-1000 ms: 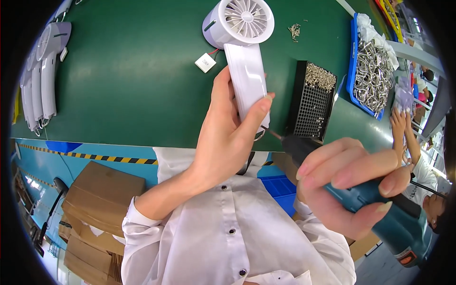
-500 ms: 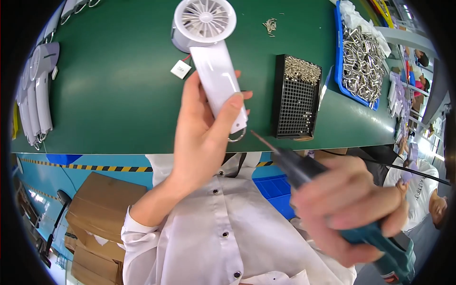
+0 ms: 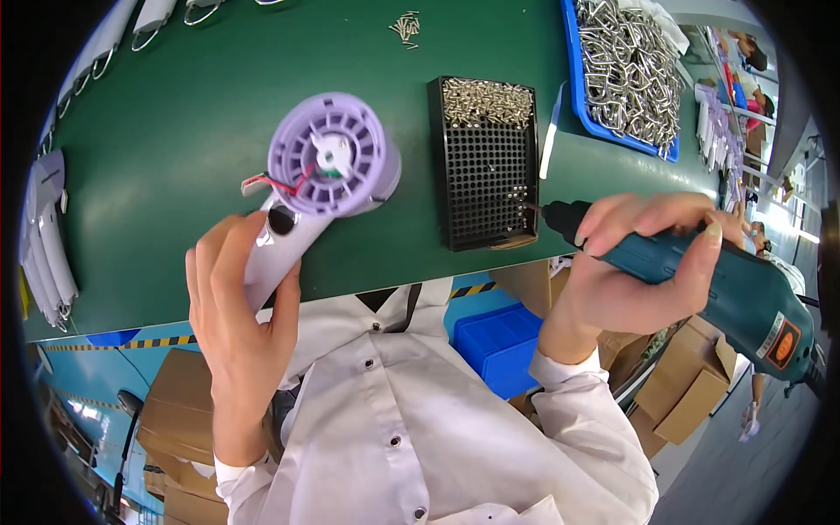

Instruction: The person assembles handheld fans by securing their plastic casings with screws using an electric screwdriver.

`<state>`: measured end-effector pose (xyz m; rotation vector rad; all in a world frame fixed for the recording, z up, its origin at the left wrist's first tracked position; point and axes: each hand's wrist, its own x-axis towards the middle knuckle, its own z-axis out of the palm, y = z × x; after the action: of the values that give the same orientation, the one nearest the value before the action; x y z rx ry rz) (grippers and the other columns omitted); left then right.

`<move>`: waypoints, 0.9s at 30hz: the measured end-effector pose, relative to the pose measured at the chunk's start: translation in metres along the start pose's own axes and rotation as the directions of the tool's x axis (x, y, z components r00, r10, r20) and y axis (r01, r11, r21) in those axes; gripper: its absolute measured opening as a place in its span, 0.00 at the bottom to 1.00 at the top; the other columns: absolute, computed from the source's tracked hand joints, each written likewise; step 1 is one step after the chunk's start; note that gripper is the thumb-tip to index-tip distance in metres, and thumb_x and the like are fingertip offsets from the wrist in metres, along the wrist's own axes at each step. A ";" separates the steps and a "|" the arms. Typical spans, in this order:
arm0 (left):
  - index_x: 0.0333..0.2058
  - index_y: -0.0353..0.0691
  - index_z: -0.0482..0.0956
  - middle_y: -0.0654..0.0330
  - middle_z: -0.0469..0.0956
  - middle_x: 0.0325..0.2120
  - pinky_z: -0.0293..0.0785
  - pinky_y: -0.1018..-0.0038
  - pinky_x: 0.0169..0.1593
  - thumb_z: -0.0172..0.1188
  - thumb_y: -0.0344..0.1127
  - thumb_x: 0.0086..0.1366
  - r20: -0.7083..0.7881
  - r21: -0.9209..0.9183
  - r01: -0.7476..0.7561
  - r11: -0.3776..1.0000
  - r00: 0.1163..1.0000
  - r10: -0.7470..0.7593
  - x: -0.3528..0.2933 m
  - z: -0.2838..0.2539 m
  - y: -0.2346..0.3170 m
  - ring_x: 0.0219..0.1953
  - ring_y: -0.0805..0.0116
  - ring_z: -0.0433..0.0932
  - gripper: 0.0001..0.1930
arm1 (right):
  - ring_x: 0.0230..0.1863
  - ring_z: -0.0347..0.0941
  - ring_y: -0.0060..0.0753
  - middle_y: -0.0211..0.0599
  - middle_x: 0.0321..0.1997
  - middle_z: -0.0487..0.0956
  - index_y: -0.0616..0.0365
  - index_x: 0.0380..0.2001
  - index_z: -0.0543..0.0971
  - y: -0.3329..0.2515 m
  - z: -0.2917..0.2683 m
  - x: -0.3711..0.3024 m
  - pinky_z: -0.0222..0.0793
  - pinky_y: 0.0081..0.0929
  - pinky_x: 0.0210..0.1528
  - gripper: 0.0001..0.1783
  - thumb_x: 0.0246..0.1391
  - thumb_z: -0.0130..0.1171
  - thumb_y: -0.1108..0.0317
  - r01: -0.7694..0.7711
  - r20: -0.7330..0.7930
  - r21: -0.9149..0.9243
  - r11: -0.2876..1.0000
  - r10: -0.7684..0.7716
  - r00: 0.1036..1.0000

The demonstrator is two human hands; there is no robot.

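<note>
My left hand is wrapped around the pale handle of a handheld fan. The fan's round lilac head points up and away, showing a slotted face with a white hub and red and black wires at its side. My right hand grips a teal electric screwdriver with a black nose. Its thin bit reaches left to the right edge of a black screw tray; whether it touches a screw I cannot tell. Small screws are heaped at the tray's far end, and a few stand in its holes.
A blue bin of bent metal loops stands at the back right. Loose screws lie on the green table at the back. White handles are stacked at the left. Below are cardboard boxes and a blue crate.
The fan has been turned over, from its white grille to the lilac slotted side, and has come nearer. My right hand has carried the screwdriver up to the screw tray. The view has shifted.
</note>
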<state>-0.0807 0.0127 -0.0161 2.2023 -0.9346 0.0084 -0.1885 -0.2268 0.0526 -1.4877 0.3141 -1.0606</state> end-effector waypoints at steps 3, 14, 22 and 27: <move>0.52 0.42 0.72 0.55 0.74 0.43 0.71 0.65 0.37 0.66 0.17 0.44 0.064 0.181 -0.046 0.982 0.997 0.035 -0.002 -0.005 0.005 0.39 0.54 0.72 0.33 | 0.09 0.65 0.36 0.46 0.23 0.72 0.52 0.46 0.62 0.005 -0.003 0.000 0.68 0.35 0.12 0.10 0.65 0.43 0.62 0.008 0.006 -0.053 0.999 -0.008 1.000; 0.50 0.45 0.76 0.54 0.75 0.44 0.71 0.65 0.37 0.70 0.22 0.43 0.110 0.091 -0.100 0.991 0.990 0.090 0.002 -0.004 0.006 0.35 0.56 0.74 0.31 | 0.10 0.66 0.36 0.48 0.23 0.72 0.57 0.40 0.60 0.006 -0.002 0.005 0.70 0.35 0.12 0.09 0.65 0.44 0.64 0.026 0.056 -0.027 0.999 -0.024 0.998; 0.46 0.49 0.80 0.56 0.74 0.40 0.70 0.70 0.32 0.68 0.27 0.44 0.152 0.132 -0.125 0.983 0.983 0.105 0.007 -0.006 0.013 0.30 0.62 0.73 0.25 | 0.11 0.68 0.36 0.46 0.26 0.71 0.57 0.40 0.61 -0.002 0.004 0.005 0.69 0.35 0.12 0.09 0.66 0.39 0.63 0.036 0.085 0.006 0.999 -0.037 0.996; 0.50 0.60 0.81 0.57 0.72 0.37 0.67 0.74 0.28 0.64 0.30 0.46 0.194 0.138 -0.227 0.964 0.961 0.199 0.004 0.000 0.016 0.27 0.68 0.71 0.28 | 0.10 0.58 0.27 0.40 0.30 0.68 0.59 0.44 0.70 -0.025 0.011 0.010 0.57 0.28 0.13 0.19 0.64 0.39 0.56 0.147 0.212 0.047 0.988 -0.154 0.965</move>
<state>-0.0880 0.0029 -0.0052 2.2637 -1.3104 -0.0133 -0.1841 -0.2207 0.0805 -1.6016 0.0312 -1.0072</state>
